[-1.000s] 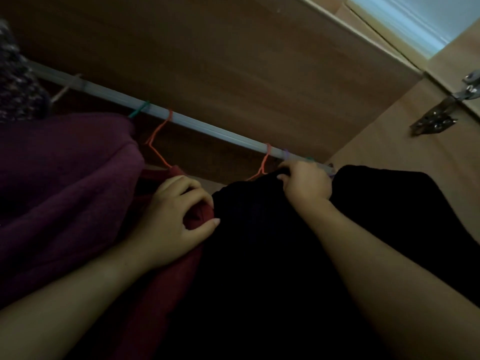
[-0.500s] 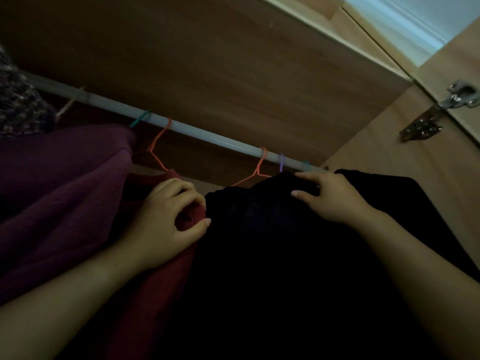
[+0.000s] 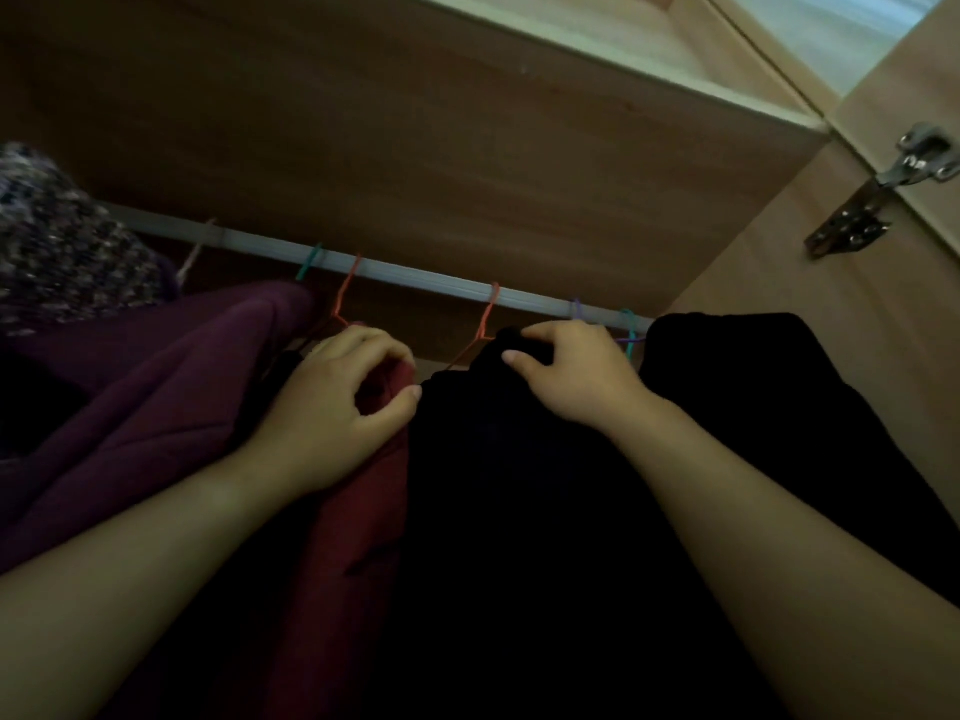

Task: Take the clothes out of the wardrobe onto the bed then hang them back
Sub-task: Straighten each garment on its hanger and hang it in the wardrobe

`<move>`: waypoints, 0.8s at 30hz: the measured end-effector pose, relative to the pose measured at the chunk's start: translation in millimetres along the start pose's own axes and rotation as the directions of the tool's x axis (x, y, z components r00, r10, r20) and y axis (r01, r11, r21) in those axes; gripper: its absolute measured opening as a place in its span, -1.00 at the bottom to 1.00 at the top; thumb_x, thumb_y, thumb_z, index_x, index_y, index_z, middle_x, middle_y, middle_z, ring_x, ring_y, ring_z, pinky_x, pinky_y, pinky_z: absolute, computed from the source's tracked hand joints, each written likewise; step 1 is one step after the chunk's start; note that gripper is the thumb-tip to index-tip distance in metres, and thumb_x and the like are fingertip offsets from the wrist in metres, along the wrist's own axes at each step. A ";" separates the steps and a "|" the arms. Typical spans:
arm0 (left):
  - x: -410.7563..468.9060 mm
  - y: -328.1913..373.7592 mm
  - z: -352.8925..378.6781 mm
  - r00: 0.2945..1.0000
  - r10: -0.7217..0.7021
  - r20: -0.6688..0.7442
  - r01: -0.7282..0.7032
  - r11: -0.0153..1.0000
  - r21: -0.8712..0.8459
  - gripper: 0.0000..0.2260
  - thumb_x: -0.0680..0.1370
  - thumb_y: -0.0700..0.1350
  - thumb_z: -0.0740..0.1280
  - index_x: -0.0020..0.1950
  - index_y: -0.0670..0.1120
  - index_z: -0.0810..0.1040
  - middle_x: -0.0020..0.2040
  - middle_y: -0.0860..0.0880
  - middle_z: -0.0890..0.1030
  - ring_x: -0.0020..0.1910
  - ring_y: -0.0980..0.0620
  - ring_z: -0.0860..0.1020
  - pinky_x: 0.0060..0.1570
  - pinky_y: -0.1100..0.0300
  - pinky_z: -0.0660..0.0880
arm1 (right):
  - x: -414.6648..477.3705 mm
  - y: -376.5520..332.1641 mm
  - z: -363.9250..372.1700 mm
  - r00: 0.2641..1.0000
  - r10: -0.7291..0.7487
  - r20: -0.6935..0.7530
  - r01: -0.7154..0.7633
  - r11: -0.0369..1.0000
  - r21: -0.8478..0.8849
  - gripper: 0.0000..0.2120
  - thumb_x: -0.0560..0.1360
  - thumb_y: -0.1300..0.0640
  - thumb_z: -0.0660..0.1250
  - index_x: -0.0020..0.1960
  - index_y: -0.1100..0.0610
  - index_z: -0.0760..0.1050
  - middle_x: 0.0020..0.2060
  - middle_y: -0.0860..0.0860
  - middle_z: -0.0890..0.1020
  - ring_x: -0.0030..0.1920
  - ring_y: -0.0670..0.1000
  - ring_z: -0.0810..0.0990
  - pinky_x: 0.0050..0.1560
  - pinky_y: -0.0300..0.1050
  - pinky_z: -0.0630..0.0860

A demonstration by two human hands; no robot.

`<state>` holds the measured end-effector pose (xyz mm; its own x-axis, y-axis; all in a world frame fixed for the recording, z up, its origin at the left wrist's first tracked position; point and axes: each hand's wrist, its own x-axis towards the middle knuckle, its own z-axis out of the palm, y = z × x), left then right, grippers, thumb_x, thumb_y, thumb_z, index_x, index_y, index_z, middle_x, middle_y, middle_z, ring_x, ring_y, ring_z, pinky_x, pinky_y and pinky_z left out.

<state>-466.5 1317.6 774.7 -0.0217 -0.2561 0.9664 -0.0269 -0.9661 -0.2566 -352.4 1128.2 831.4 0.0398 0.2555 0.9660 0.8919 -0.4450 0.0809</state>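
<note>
Left hand (image 3: pixel 337 407) pinched the dark red garment (image 3: pixel 363 522) near its top between thumb and curled fingers; right hand (image 3: pixel 576 376) gripped the top edge of the black garment (image 3: pixel 519 511), fingers curled over the fabric, just under the rail (image 3: pixel 415 277). Both garments hung touching side by side in the wardrobe, an orange hanger hook (image 3: pixel 491 309) on the rail above the black one, purple garment (image 3: pixel 130 397) left of the red, speckled knit (image 3: pixel 62 252) further left. Purple hook (image 3: pixel 576 310) and teal hook (image 3: pixel 629 330) sat just right of the right hand, door hinge (image 3: pixel 883 200) upper right
</note>
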 end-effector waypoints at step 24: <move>8.8 38.1 -108.2 0.984 -0.165 -0.063 0.168 0.758 0.631 -0.63 0.56 0.07 0.22 0.33 -0.02 0.41 0.30 -0.08 0.40 0.29 -0.12 0.35 0.21 -0.09 0.41 | -35.1 -92.6 -13.8 0.984 -0.079 -0.162 0.140 0.901 0.411 -0.50 0.55 -0.16 0.16 0.42 0.05 0.31 0.32 0.03 0.44 0.33 0.02 0.37 0.25 -0.17 0.27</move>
<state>-575.9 1281.9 772.0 -0.0803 -0.0903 0.9927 0.6061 -0.7951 -0.0232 -442.7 1148.5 793.4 -0.1041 0.1475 0.9836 0.9942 -0.0120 0.1071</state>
